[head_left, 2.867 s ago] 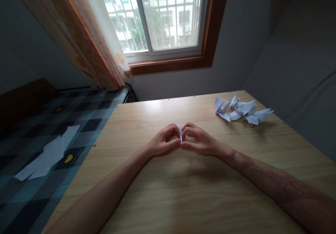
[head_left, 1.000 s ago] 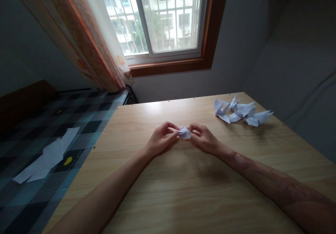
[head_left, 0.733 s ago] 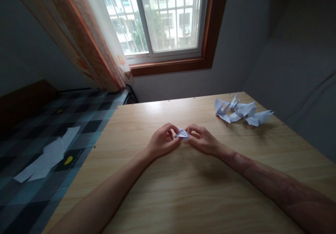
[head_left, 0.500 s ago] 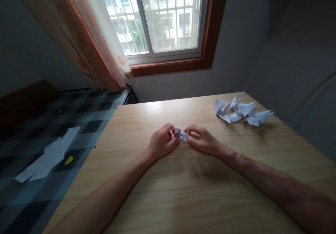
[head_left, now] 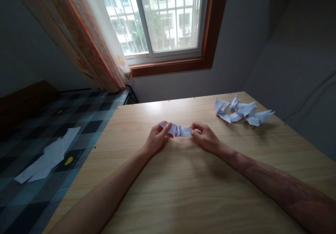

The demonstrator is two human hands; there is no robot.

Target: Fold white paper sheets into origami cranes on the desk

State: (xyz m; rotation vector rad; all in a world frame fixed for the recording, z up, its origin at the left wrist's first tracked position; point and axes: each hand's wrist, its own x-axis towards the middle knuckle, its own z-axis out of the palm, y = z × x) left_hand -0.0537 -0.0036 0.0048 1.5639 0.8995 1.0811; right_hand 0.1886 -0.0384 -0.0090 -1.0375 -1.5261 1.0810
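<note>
A small folded white paper [head_left: 181, 131] stretches between my two hands, just above the wooden table [head_left: 168, 192]. Its two flaps point left and right, with a raised fold in the middle. My left hand [head_left: 157, 136] pinches the left flap, thumb on top. The right flap's end is pinched between the thumb and fingers of my right hand [head_left: 204, 134]. Several folded white paper cranes [head_left: 243, 110] sit in a group at the table's far right, apart from my hands.
Left of the table is a bed with a checked cover [head_left: 86, 111], on which lie white paper pieces [head_left: 52, 157]. Beyond the table are a barred window [head_left: 173, 16] and an orange patterned curtain [head_left: 86, 34]. A wall [head_left: 296, 69] borders the right side.
My hands have moved apart, the left one a little leftward. The folded paper, bunched between my fingertips before, is now spread wider with both flaps showing.
</note>
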